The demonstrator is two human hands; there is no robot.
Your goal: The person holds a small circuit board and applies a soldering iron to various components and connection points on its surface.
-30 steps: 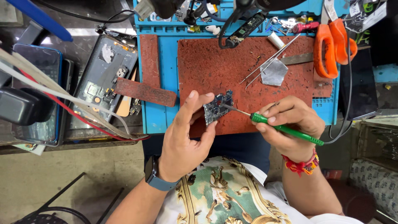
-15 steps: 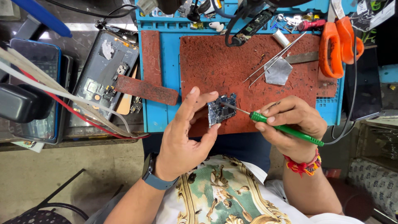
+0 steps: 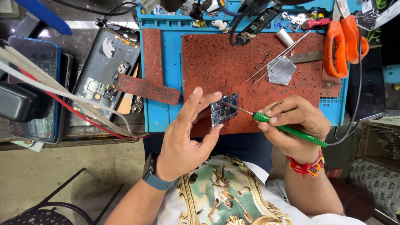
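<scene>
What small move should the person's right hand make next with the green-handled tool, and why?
Probably hold the tip steady on the board: the left hand pinches the small circuit board, and the right hand has the green-handled tool at its face.

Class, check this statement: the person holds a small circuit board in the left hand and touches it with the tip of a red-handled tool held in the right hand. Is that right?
Not quite. In the head view the tool has a green handle, not red. The rest holds: the left hand holds the small circuit board, and the right hand puts the tool's tip on it.
</scene>
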